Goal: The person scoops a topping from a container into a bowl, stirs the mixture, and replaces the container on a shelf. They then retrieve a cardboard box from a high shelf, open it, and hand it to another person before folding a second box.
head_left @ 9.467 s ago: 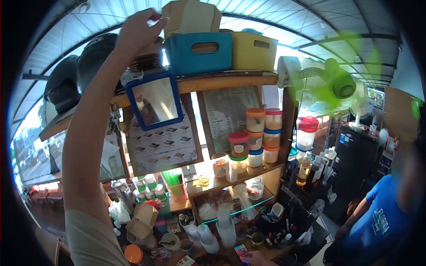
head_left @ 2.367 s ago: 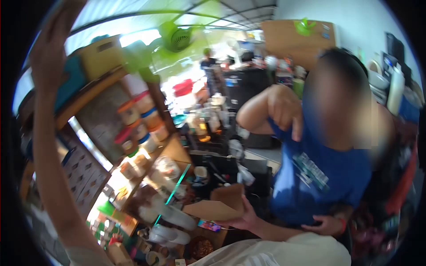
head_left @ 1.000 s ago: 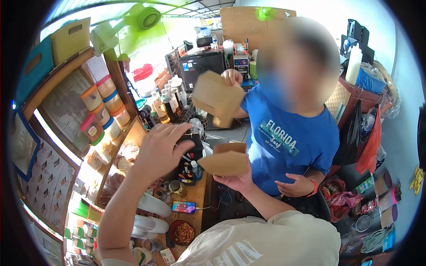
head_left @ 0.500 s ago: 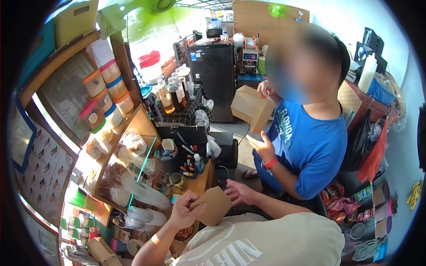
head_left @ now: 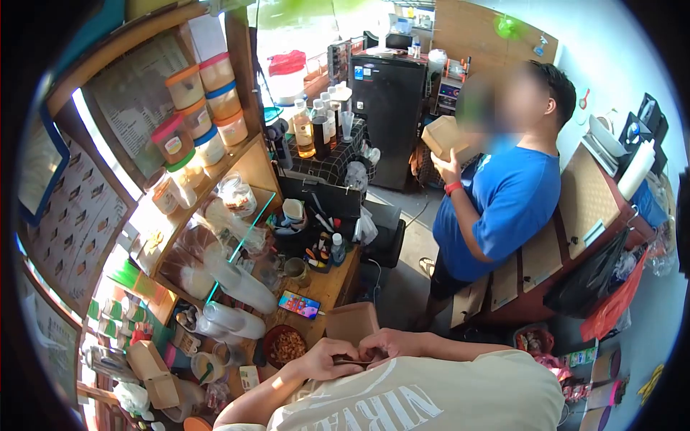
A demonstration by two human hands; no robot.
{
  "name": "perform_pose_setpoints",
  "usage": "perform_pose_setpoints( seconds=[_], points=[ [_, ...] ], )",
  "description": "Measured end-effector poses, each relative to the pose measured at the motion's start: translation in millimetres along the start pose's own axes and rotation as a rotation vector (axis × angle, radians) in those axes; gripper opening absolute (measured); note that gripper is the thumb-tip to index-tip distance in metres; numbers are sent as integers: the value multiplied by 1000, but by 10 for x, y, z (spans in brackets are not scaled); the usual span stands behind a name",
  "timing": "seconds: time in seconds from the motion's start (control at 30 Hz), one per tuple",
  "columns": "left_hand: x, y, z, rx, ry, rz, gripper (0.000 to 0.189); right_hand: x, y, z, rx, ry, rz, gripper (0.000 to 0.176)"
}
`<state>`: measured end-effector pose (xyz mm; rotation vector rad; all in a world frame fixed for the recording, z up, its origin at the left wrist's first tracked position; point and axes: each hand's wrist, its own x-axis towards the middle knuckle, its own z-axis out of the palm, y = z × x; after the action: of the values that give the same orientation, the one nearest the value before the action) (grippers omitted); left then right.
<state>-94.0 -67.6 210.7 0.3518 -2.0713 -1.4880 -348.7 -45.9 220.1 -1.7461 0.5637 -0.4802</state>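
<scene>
A brown cardboard food box (head_left: 351, 321) is close to my body at the bottom middle, its lid raised. My left hand (head_left: 327, 359) has its fingers closed on the box's near left edge. Opposite it, my right hand (head_left: 392, 344) grips the near right edge with bent fingers. The two hands almost meet, and they hide the lower part of the box. Just left of the box stands a red bowl (head_left: 268, 348) of chopped brown food. A phone with a lit screen (head_left: 300, 304) lies on the wooden counter beyond it.
A co-worker in a blue shirt (head_left: 503, 194) stands ahead on the right, holding another cardboard box (head_left: 444, 136). Stacked plastic cups (head_left: 244, 287) and lidded tubs (head_left: 192, 118) line the left side. Another open box (head_left: 154, 373) sits at lower left. A black fridge (head_left: 388, 118) stands behind.
My right hand has come in from the right onto the box, beside my left hand. The box's lid now stands open. The co-worker has turned and moved back with their box. My view has shifted.
</scene>
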Motion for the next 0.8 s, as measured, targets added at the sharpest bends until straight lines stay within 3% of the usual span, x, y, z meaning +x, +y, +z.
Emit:
perform_pose_setpoints(
  seconds=[0.07,0.2,0.27,0.3,0.63,0.7,0.73,0.8],
  points=[
    [-85,-68,121,-7,45,29,7,-39,83,-64,93,-25,96,26],
    [-3,-15,288,131,219,-197,14,-121,245,-346,-75,-15,212,35],
    [95,-14,396,63,248,-697,22,-192,319,-506,-113,13,278,42],
    [179,-17,423,71,230,-784,29,-224,306,-609,-149,2,291,45],
    [872,-201,966,109,321,-965,33,-541,558,-1451,-176,-357,306,45],
    [845,-298,1086,236,513,-359,32,-528,633,-1571,-75,-314,186,39],
    [827,-312,1112,243,551,-360,32,-460,714,-1589,-88,-349,177,39],
    [807,-308,1155,147,663,-606,30,-298,877,-1549,335,-142,180,30]
  ],
)
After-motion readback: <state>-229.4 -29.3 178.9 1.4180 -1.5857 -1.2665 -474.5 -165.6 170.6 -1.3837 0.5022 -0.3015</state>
